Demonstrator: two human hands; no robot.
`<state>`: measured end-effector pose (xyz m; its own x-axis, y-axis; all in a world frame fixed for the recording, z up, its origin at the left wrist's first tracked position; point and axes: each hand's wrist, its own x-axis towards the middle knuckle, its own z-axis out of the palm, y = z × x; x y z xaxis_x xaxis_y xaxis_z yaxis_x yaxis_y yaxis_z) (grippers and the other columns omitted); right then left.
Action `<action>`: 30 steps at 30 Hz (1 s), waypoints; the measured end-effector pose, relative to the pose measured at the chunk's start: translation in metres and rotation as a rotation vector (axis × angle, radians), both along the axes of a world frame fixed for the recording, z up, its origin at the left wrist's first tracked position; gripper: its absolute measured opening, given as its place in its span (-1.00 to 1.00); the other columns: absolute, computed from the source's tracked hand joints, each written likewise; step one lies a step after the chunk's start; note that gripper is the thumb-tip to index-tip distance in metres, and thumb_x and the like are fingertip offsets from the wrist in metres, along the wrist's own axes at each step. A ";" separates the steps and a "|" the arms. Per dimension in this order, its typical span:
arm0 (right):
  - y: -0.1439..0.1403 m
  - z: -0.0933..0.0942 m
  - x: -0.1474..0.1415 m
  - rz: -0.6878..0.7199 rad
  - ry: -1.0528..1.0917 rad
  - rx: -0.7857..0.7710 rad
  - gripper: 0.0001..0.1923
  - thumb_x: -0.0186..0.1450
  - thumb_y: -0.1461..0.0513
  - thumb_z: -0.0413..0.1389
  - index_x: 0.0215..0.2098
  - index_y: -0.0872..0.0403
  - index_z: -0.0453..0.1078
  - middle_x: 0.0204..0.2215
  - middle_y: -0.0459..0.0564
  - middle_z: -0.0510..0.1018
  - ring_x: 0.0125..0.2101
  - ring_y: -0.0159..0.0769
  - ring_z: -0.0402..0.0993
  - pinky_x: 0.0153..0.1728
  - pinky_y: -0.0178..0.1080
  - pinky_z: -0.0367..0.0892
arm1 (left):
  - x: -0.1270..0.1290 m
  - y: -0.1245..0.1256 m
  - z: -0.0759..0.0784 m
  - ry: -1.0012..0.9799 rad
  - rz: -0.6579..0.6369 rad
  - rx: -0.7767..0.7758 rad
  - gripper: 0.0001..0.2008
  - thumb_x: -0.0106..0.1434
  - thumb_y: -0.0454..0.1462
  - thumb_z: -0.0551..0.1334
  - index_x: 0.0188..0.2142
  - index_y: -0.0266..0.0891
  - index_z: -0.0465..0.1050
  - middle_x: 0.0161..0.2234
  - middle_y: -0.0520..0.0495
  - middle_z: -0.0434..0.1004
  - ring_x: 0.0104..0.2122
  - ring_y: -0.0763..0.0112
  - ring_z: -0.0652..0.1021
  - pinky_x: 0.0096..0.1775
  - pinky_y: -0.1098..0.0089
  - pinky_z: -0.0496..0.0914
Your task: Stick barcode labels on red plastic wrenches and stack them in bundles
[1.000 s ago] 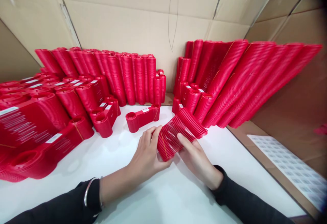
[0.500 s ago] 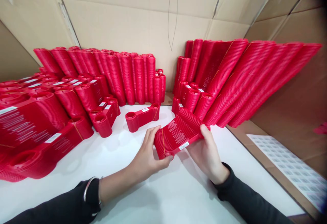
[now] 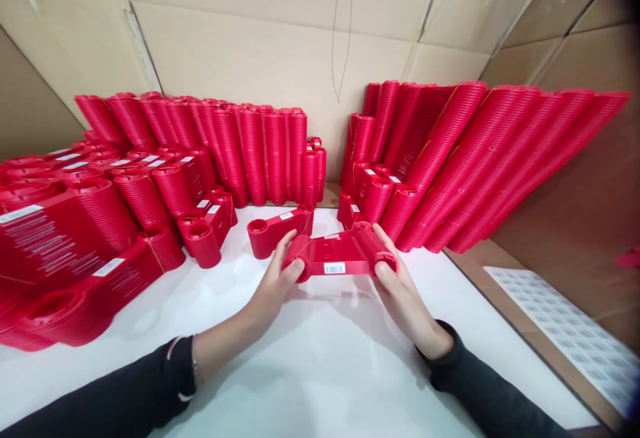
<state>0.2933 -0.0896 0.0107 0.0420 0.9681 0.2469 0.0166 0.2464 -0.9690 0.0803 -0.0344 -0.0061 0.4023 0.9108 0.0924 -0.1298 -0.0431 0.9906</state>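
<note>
Between my two hands, a banded stack of red plastic pieces (image 3: 343, 255) with a round hollow at each end is held above the white table. A white barcode label (image 3: 335, 268) shows on its near edge. My left hand (image 3: 275, 281) is closed around the left end, thumb on the rim of the hollow. My right hand (image 3: 399, 288) grips the right end, its thumb at that hollow's rim. Just behind, to the left, a similar short red stack (image 3: 273, 231) with a label stands on the table.
Tall red stacks stand in rows at the back left (image 3: 255, 158) and lean at the right (image 3: 480, 165). Shorter labelled stacks (image 3: 115, 238) crowd the left. Cardboard walls (image 3: 260, 45) enclose the table (image 3: 300, 371). A sheet of printed labels (image 3: 565, 331) lies at the right.
The held stack has been turned so its labelled edge and round hollows face me. Both hands have shifted with it, the left one slightly left and up.
</note>
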 end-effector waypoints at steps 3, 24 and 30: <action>-0.002 -0.003 0.009 0.010 -0.105 0.017 -0.18 0.25 0.04 0.17 0.34 -0.13 -0.16 0.32 0.00 -0.01 0.27 -0.14 0.01 0.25 -0.04 -0.01 | -0.011 0.015 -0.002 0.091 -0.080 0.065 -0.25 0.23 0.06 0.12 0.28 -0.20 -0.10 0.26 -0.26 0.11 0.20 0.04 0.26 0.13 0.07 0.26; -0.010 -0.013 0.042 0.225 -0.737 -0.036 0.11 -0.02 0.09 0.36 0.35 0.02 -0.13 0.29 0.18 0.03 0.25 0.08 -0.03 0.24 0.11 -0.07 | -0.041 0.031 0.004 0.836 -0.365 0.589 0.02 -0.04 0.00 0.37 0.30 -0.22 -0.08 0.24 -0.32 0.09 0.22 -0.12 0.17 0.17 -0.08 0.14; -0.007 -0.006 0.034 0.181 -0.520 -0.052 -0.31 0.09 0.20 0.29 0.16 0.05 0.20 0.07 0.12 0.38 0.07 0.00 0.30 0.12 0.05 0.19 | -0.041 0.033 0.008 0.734 -0.295 0.437 -0.21 0.06 -0.09 0.30 0.25 -0.19 0.06 0.20 -0.23 0.20 0.16 -0.01 0.29 0.15 0.04 0.21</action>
<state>0.3275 -0.0968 0.0045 -0.2408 0.9600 0.1426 0.4578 0.2419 -0.8555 0.0397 -0.0013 0.0023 0.7083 0.7050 0.0341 0.4628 -0.5004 0.7317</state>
